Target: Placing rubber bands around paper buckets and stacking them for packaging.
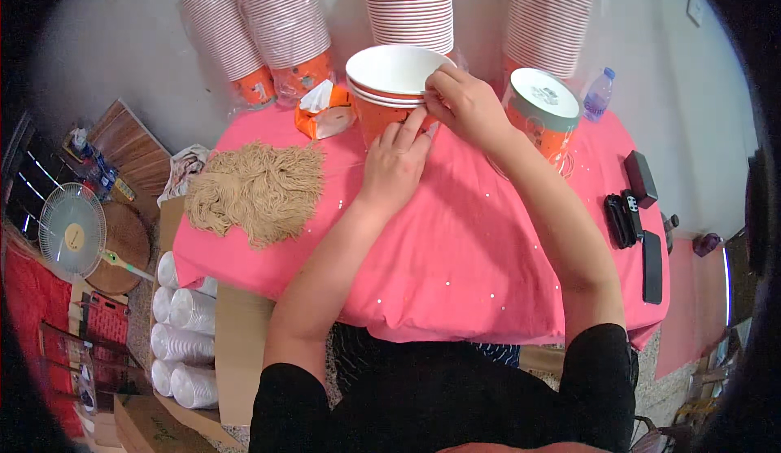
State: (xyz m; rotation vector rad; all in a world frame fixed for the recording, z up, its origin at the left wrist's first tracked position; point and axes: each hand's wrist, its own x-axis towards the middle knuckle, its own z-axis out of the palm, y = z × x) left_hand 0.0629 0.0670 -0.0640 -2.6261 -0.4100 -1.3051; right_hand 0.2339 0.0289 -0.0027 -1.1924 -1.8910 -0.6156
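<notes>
Several nested orange paper buckets (374,119) with white insides and rims stand upright at the far middle of the pink-covered table. My right hand (470,110) is closed in a pinch at the right side of their rims. Just below, my left hand (397,160) has bent fingers pressed together against the outer wall, its fingertips close to the right hand's. Whatever is between the fingers of either hand is too small or hidden. A tan bundle of cords (256,191) lies left of my left forearm. Right of my hands, an upside-down bucket (543,103) has thin cords hanging at its side.
Tall wrapped bucket stacks (407,6) line the wall behind. An orange tissue pack (325,111) lies beside the nested buckets. At the right are a water bottle (599,95), a black box (640,178) and a phone (652,266). A carton of white lids (187,343) stands below left.
</notes>
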